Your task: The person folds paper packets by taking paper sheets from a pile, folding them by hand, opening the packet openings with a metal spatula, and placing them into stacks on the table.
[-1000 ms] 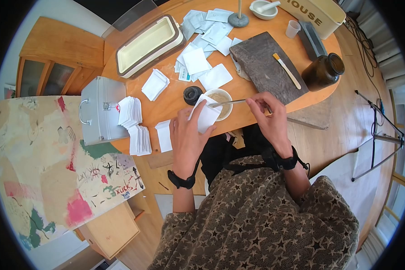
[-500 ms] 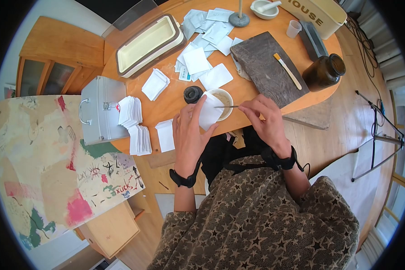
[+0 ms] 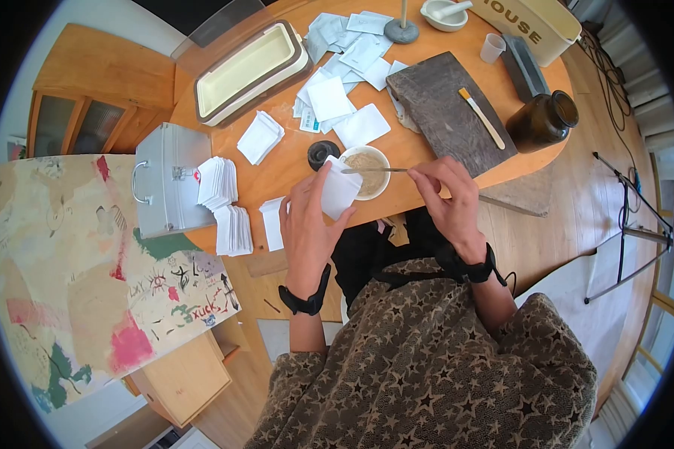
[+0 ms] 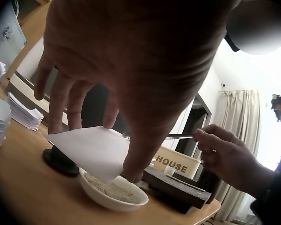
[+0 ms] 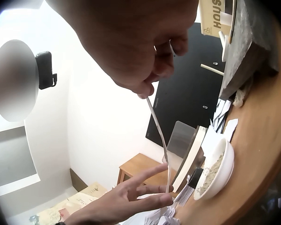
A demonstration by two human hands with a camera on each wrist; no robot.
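In the head view, my left hand [image 3: 305,228] pinches a small white paper packet [image 3: 340,193] between thumb and fingers, just left of a white bowl. My right hand [image 3: 451,200] pinches the end of a thin metal spatula [image 3: 389,170]. The spatula lies nearly level across the bowl, its tip at the packet's upper edge. Greyish-tan powder [image 3: 367,162] fills part of the bowl, whose outer wall [image 5: 225,174] shows in the right wrist view. From the left wrist, the packet [image 4: 96,150] hangs above the bowl [image 4: 114,204]. Behind the packet stands a small black pot [image 3: 323,155].
Stacks of white packets [image 3: 234,228] lie at left beside a metal case [image 3: 168,176]. Farther back are pale sachets [image 3: 363,52] and a cream tray [image 3: 251,71]. To the right sit a dark board [image 3: 449,112] with a brush [image 3: 481,117] and a brown jar [image 3: 543,120].
The right hand moved left and then back right, with the spatula swinging to nearly level. The packet shifted slightly left and turned in the left hand, baring more of the bowl.
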